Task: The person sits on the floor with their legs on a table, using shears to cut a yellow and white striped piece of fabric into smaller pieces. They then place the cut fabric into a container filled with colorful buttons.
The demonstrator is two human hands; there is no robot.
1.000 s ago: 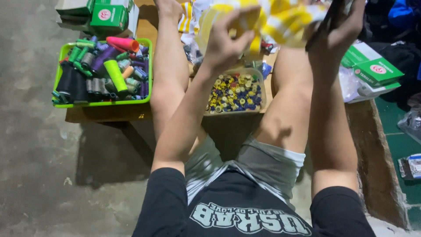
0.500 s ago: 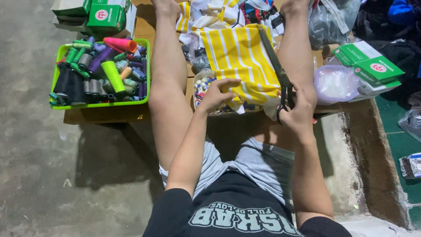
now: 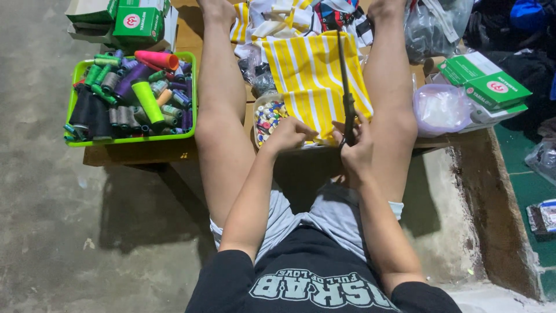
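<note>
Top-left boxes: stacked green-and-white cardboard boxes [image 3: 138, 22] with a round red-and-white label, just behind the green tray of thread spools.
Right boxes: two flat green boxes [image 3: 485, 84], white sides, red round labels, on the bench's right end.
Far-right packet: dark wrapped packet [image 3: 543, 217] on green floor.

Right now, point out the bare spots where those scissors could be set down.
Free: the wooden board strip fronting the green tray, and concrete floor left of it. Crowded: between the legs, where striped fabric, button tub, both hands and scissors sit.
</note>
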